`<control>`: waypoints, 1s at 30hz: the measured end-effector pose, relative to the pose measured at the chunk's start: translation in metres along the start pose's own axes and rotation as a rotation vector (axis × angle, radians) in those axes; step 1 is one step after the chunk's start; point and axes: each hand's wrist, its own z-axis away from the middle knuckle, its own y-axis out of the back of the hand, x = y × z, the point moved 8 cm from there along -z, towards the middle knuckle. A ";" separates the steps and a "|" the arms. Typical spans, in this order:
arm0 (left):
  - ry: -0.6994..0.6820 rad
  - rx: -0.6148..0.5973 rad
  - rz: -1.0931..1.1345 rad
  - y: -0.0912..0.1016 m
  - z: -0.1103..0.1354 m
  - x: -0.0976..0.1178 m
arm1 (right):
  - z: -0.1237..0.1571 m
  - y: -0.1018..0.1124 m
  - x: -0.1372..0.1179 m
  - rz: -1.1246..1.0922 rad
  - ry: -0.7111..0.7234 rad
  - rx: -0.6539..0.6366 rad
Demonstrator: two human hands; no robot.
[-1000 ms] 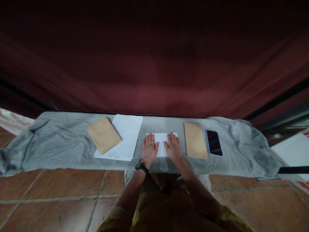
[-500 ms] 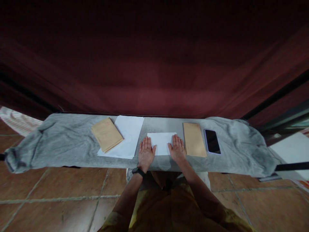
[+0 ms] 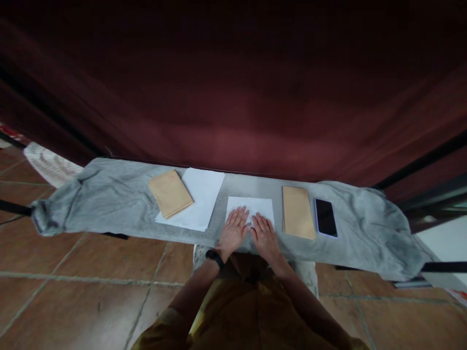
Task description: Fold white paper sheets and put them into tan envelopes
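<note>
A small white sheet of paper [image 3: 251, 201], perhaps folded, lies on the grey cloth in front of me. Flat on its lower left part rests my left hand [image 3: 234, 231], fingers stretched out, a dark watch on the wrist. My right hand [image 3: 265, 236] lies flat on the lower right part, close beside the left one, its fingers also extended. Both hands cover the paper's near edge. To the right of the paper is a stack of brown envelopes [image 3: 298, 214]. Larger white sheets [image 3: 202, 194] lie to the left, partly under another brown envelope stack [image 3: 170, 193].
A phone with a dark screen [image 3: 326, 217] and pale purple case lies right of the envelopes. The grey cloth [image 3: 120, 199] covers the narrow table and bunches at both ends. A dark red curtain [image 3: 233, 131] hangs behind the table. Brown floor tiles [image 3: 120, 287] show below.
Both hands have slid inward over the white paper and are now close together near its middle. The camera view has tilted slightly. The envelopes, large sheets and phone stay in place.
</note>
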 end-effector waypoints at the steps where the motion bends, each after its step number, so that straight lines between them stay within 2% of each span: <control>1: -0.048 -0.034 0.015 -0.002 0.002 0.008 | 0.003 0.000 -0.004 0.002 0.017 -0.015; 4: -0.097 -0.088 0.033 -0.006 0.009 0.018 | 0.010 0.000 -0.006 0.024 0.027 -0.040; 15: -0.152 -0.082 0.028 0.008 0.025 0.019 | 0.027 0.002 0.009 0.020 -0.044 0.001; 21: -0.144 -0.113 0.036 0.011 0.026 0.020 | 0.033 0.008 0.015 0.028 -0.072 -0.003; 25: -0.153 -0.102 0.027 0.010 0.025 0.020 | 0.020 0.005 0.015 0.017 -0.039 -0.089; 30: -0.168 -0.098 0.005 0.008 0.026 0.020 | -0.011 -0.008 -0.004 -0.088 0.077 -0.187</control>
